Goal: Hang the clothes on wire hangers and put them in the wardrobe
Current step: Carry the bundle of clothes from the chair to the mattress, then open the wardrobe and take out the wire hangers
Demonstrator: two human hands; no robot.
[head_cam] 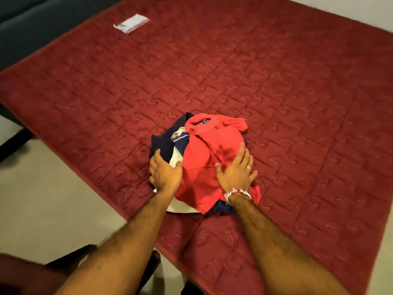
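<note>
A small pile of clothes lies near the front corner of the bed, on a dark red quilted bedspread [234, 71]. On top is a red shirt [204, 158] with its collar turned away from me. Under it show a navy garment [163, 143] and a cream garment [177, 154]. My left hand [164, 173] lies on the pile's left side, thumb on the red shirt and fingers spread over the navy cloth. My right hand [237, 171] rests flat on the red shirt's right side with fingers straight. No hanger or wardrobe is in view.
A white plastic packet [131, 24] lies at the far left of the bed. Beige floor [42, 199] runs along the bed's left edge. A dark wooden piece of furniture [25, 273] stands at the bottom left.
</note>
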